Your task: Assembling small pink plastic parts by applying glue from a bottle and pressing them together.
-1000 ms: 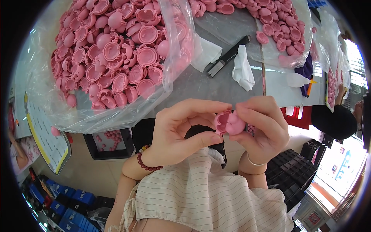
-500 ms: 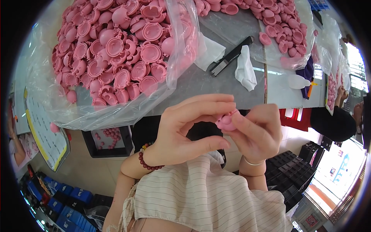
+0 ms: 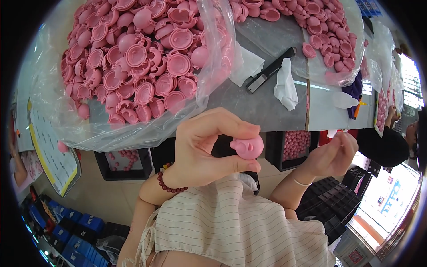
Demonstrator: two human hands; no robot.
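In front of my chest, my left hand (image 3: 193, 153) pinches a small round pink plastic piece (image 3: 250, 147) between thumb and fingertips. The piece has a slot in its face and a small knob toward the palm. My right hand (image 3: 330, 155) is apart from it, off to the right, with its fingertips drawn together. Whatever those fingertips hold, if anything, is too small to make out. Beyond my left hand, a clear plastic bag (image 3: 147, 139) lies open, heaped with pink half shells (image 3: 138, 55).
A black box cutter (image 3: 271, 70) and a crumpled white cloth (image 3: 285, 84) lie on the grey table (image 3: 222, 98). More pink shells (image 3: 327, 33) are heaped at far right. Dark bins with pink pieces (image 3: 296, 144) sit below the table edge. A white bottle (image 3: 344, 99) stands at right.
My right hand has let go of the pink piece and moved away to the right. My left hand now pinches the piece alone. A bin of pink pieces between the hands has come into view.
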